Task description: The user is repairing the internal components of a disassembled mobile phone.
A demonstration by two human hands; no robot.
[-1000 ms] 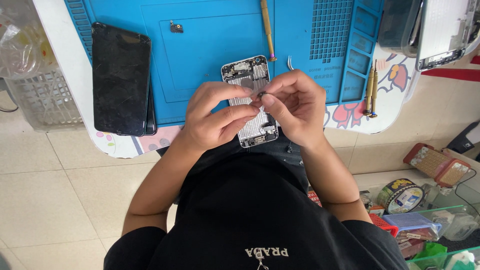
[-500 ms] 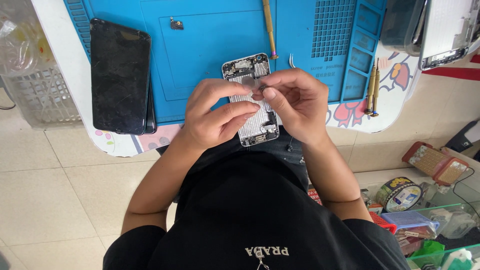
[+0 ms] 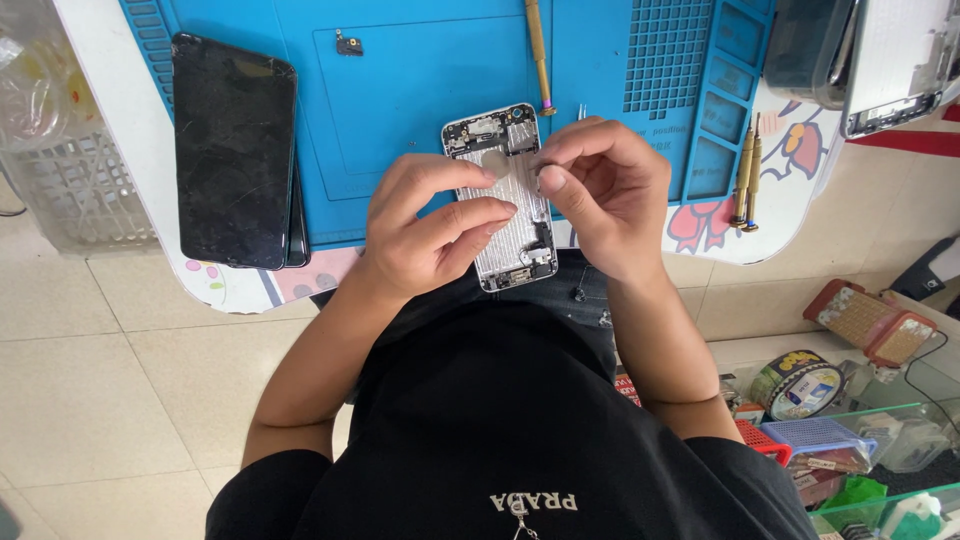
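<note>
Phone shell (image 3: 505,205): opened silver housing, inner side up, lying at the near edge of the blue mat (image 3: 420,90), partly over the table rim.

Left hand (image 3: 430,235): rests on the shell's left side, fingers curled across its middle, steadying it; nothing is pinched between them.

Right hand (image 3: 605,195): at the shell's right edge, thumb and forefinger pressed narrowly together above the upper half. Whether a small part sits between them cannot be told.

Black phone (image 3: 235,150): face up with a cracked screen, on the mat's left side, well apart from the hands.

Screwdriver (image 3: 538,50): yellow handle, lying just beyond the shell's top end.

Two more drivers (image 3: 745,175): on the mat's right border.

Small dark part (image 3: 348,43): loose on the mat, far left of centre.

Wire basket (image 3: 75,195): at the table's left.
</note>
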